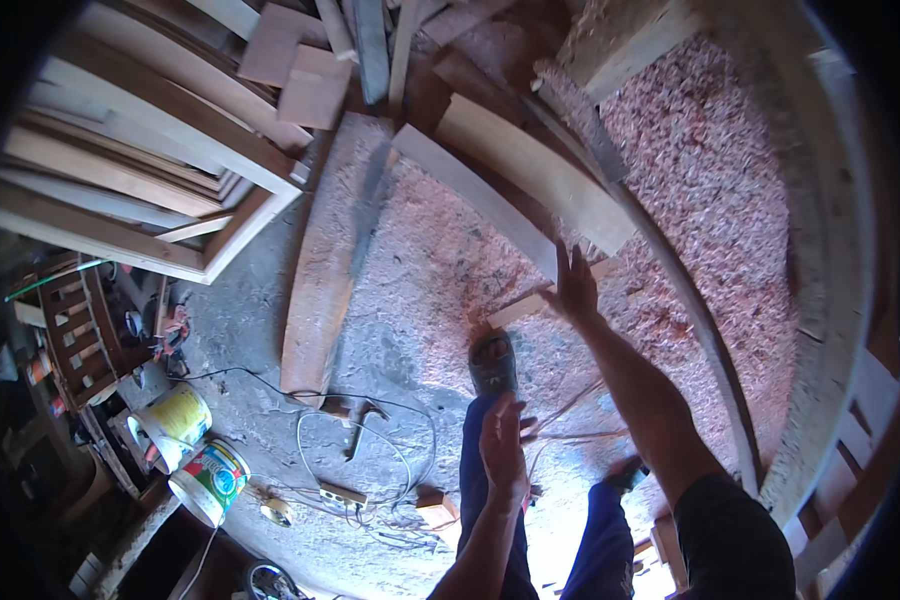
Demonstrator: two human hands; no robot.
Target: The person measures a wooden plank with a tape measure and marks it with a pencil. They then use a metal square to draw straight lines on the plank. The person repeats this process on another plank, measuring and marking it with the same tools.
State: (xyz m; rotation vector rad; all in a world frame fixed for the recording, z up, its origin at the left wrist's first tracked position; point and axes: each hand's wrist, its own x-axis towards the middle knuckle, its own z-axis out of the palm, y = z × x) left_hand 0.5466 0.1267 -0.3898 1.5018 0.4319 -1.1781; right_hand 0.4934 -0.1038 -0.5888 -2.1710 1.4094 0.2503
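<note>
2 boards [535,172], neither looks lifted yet; right hand [575,290] at narrower board's [475,198] end, can't tell if gripping; left hand [503,445] loose, empty.

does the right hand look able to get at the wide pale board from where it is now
Probably yes: the right hand is open close to the near end of the wide pale board, and nothing seems to lie over that end.

Boards [540,175] lie before the right hand [576,292], shavings [725,200] to its right, buckets [208,484] left of the left hand [503,445]
</note>
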